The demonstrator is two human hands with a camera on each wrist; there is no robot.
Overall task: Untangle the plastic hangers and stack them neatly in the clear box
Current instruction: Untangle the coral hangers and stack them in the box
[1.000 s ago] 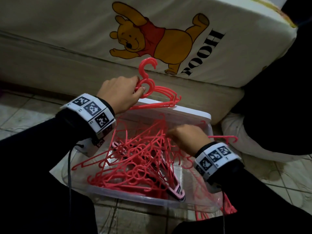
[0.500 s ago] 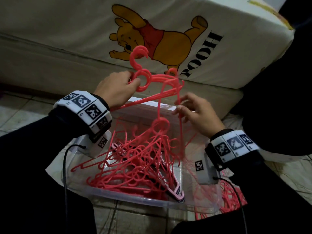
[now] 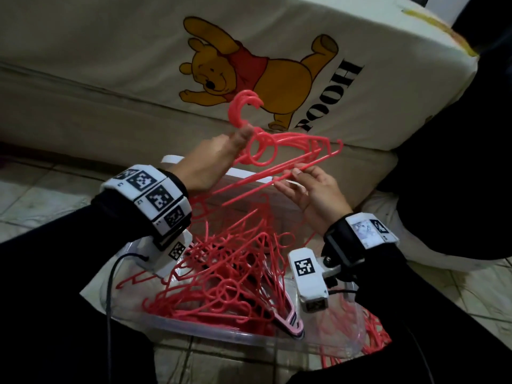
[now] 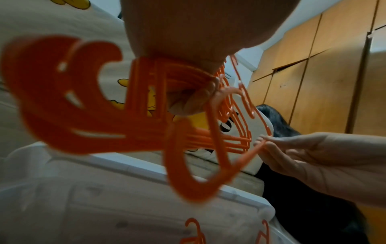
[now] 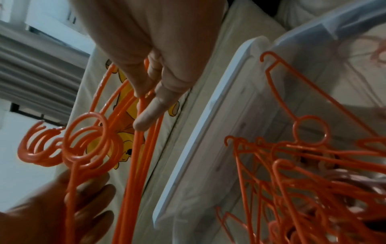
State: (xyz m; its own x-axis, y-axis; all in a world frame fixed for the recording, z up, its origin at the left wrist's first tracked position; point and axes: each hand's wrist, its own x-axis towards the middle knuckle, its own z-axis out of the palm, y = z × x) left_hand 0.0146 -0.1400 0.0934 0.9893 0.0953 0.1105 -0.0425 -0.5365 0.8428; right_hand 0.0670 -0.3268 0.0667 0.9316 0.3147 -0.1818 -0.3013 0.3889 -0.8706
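My left hand (image 3: 213,159) grips a bunch of several red plastic hangers (image 3: 279,146) by their necks, hooks up, above the far rim of the clear box (image 3: 249,338). In the left wrist view the left hand (image 4: 188,99) closes round the bunch of hangers (image 4: 150,99). My right hand (image 3: 310,187) pinches a lower bar of that bunch; the right wrist view shows its fingertips (image 5: 146,113) on the bars. A tangled heap of red hangers (image 3: 230,275) fills the box below. A pink hanger (image 3: 288,318) lies at the heap's near edge.
A cream mattress with a cartoon bear print (image 3: 249,65) stands behind the box. A white lid (image 3: 249,176) leans at the box's far side. More red hangers (image 3: 374,339) lie on the tiled floor at the right. A dark-clothed person (image 3: 457,162) sits to the right.
My right hand left the heap in the box, rose, and took hold of the bars of the bunch. My left hand lifted the bunch higher and the hangers now line up closer together.
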